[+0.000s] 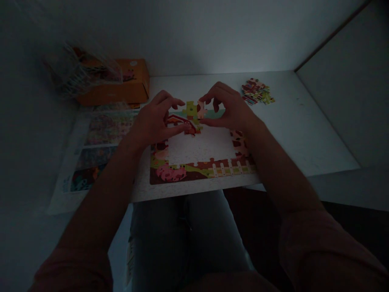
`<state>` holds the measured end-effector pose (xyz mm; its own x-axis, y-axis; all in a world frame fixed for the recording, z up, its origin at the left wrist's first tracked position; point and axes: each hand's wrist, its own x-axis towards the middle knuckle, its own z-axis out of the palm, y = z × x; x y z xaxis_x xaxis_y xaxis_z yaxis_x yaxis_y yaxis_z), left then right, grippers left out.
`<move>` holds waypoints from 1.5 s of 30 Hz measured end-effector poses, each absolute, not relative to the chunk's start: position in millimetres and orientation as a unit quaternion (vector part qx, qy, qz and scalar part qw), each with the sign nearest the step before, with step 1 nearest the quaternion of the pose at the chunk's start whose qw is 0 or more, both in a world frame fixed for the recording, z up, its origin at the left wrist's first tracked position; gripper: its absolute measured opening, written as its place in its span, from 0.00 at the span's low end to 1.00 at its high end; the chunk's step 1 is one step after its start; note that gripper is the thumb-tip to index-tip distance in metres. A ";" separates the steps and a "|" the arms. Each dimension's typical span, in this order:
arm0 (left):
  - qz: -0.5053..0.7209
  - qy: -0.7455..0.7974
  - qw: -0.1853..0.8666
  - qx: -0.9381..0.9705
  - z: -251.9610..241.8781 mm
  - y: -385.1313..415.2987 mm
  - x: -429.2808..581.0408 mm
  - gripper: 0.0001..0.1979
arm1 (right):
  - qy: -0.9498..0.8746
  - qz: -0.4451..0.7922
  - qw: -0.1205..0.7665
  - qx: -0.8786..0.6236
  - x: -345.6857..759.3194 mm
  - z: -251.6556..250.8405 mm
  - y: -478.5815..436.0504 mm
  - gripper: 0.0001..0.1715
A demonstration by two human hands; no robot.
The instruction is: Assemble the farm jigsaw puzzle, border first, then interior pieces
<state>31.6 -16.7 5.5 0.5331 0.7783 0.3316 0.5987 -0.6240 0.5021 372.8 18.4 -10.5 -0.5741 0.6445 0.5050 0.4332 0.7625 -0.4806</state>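
Note:
My right hand (226, 106) pinches a small jigsaw puzzle piece (201, 109), patterned pink and brown, between thumb and index finger. A green puzzle piece (191, 108) sits directly against its left side; whether the two are joined I cannot tell. My left hand (159, 117) has its thumb and index finger apart. Its thumb tip is at the red barn pieces (191, 129), and its index fingertip is just left of the green piece. Below both hands lies a partly assembled puzzle border (199, 170) with a white fence and a pink spotted animal.
A heap of loose puzzle pieces (257, 91) lies at the back right of the white table (304, 138). An orange box (133, 81) with clear plastic wrapping (88, 69) stands at the back left. Printed picture sheets (103, 129) lie left of the puzzle. Walls enclose the back and right.

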 end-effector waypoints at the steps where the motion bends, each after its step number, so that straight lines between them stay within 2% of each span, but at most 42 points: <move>1: 0.269 0.406 0.161 0.859 4.7 -15.4 31.3 0.35 | -0.868 0.158 0.353 -0.313 373.6 -11.0 19.5 0.39; 7: 0.268 0.431 0.133 0.852 -6.3 -5.0 27.1 0.31 | -0.823 0.202 0.390 -0.360 389.9 -4.3 28.5 0.46; 14: 0.247 0.454 0.138 0.845 2.2 -8.5 30.3 0.25 | -0.806 0.199 0.396 -0.392 443.0 12.0 -26.7 0.38; 22: 0.191 0.446 0.134 0.864 15.4 -16.7 37.3 0.28 | -0.778 0.294 0.314 -0.458 463.4 -30.9 -117.3 0.31; 27: 0.186 0.454 0.132 0.861 13.2 -14.9 35.4 0.30 | -0.782 0.296 0.322 -0.444 466.1 -43.5 -116.7 0.35; 32: 0.181 0.461 0.123 0.860 9.6 -13.0 33.9 0.28 | -0.780 0.280 0.319 -0.459 466.8 -44.8 -116.6 0.35; 38: 0.160 0.458 0.122 0.866 9.0 -11.3 34.0 0.30 | -0.781 0.272 0.317 -0.464 462.2 -49.7 -114.1 0.33; 45: 0.158 0.450 0.115 0.871 6.5 -10.0 34.1 0.27 | -0.770 0.271 0.306 -0.489 456.5 -48.5 -112.6 0.37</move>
